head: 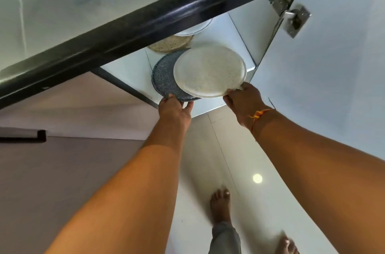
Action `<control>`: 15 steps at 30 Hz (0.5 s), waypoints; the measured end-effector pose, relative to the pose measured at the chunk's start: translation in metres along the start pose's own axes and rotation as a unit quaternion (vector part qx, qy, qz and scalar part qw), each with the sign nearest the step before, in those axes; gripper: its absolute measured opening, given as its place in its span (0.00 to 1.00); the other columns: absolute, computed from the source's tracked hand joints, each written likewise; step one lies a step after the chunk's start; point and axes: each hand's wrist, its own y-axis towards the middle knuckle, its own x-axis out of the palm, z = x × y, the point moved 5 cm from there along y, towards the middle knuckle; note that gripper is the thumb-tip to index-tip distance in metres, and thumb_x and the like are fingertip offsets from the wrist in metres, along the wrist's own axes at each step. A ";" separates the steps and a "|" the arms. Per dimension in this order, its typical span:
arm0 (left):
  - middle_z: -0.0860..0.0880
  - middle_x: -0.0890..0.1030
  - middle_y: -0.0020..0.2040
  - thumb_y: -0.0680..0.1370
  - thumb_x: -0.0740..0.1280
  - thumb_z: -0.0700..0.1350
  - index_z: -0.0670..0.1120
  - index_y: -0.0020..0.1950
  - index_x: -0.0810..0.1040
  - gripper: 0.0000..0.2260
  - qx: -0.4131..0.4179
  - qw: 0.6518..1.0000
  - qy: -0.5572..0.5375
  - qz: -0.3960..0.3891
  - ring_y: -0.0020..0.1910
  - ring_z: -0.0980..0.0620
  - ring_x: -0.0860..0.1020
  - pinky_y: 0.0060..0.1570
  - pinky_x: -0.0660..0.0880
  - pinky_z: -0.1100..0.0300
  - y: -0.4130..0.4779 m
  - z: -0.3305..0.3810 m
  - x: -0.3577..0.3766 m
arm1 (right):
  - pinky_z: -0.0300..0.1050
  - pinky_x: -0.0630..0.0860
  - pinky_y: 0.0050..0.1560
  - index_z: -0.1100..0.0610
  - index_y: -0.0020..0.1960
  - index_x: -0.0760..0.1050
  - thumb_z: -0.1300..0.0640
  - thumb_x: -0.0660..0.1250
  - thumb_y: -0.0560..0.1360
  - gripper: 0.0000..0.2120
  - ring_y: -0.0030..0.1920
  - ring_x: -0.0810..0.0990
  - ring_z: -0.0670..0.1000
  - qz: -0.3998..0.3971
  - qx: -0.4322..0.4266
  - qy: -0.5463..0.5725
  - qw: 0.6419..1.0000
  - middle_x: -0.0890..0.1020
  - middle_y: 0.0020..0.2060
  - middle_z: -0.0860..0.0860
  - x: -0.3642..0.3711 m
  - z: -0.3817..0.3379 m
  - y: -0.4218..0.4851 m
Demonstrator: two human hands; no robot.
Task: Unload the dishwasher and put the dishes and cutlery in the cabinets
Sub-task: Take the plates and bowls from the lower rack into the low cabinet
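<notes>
A white speckled plate hangs over the open lower cabinet's shelf; my right hand grips its near rim. Partly under it lies a dark grey speckled plate, and my left hand holds that plate's front edge with fingers curled round it. Both plates sit at the shelf's front, the white one overlapping the grey one's right side. Deeper inside lie a beige speckled plate and a white plate, half hidden by the countertop.
The black countertop edge runs diagonally above the cabinet opening. The cabinet door stands open at the right, its metal hinge near the top. A grey drawer front with a black handle is at left. My bare feet stand on the glossy floor.
</notes>
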 end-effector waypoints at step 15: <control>0.44 0.75 0.62 0.73 0.73 0.36 0.44 0.70 0.69 0.26 0.101 0.970 0.215 0.049 0.51 0.46 0.75 0.60 0.76 0.44 0.068 0.033 0.043 | 0.56 0.80 0.57 0.58 0.54 0.74 0.50 0.69 0.70 0.17 0.48 0.80 0.60 -0.026 -0.052 -0.251 0.966 0.81 0.48 0.59 0.025 -0.028 0.047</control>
